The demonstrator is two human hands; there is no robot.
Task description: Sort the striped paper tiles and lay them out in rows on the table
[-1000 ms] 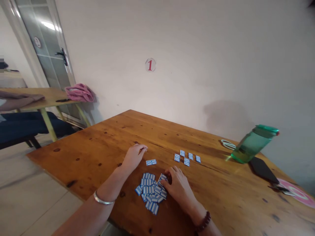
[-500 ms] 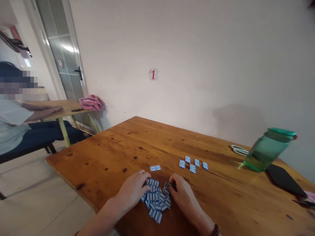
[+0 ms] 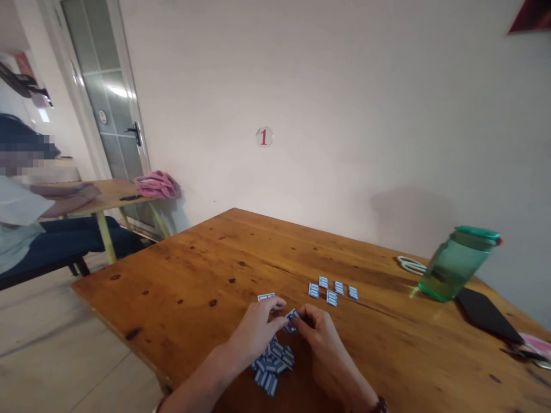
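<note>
My right hand pinches a small blue-and-white card between thumb and fingers, lifted a little above the table. On its left side is my left hand, fingers curved and thumb apart from them. The left thumb tip comes up to the card's edge; whether it presses on it I cannot tell. Below both hands lies a heap of similar blue-and-white cards, partly covered by my left hand. One more card rests just beyond the left fingers, partly hidden. Several cards lie spread out farther right.
On the right of the wooden table stand a green bottle, a white cable and a black flat object. At the left, a person sits at another table with a pink cloth.
My right hand has lifted a card from the heap's edge. My left hand has come off the heap's upper left and moved right, towards that card. The view has shifted slightly.
</note>
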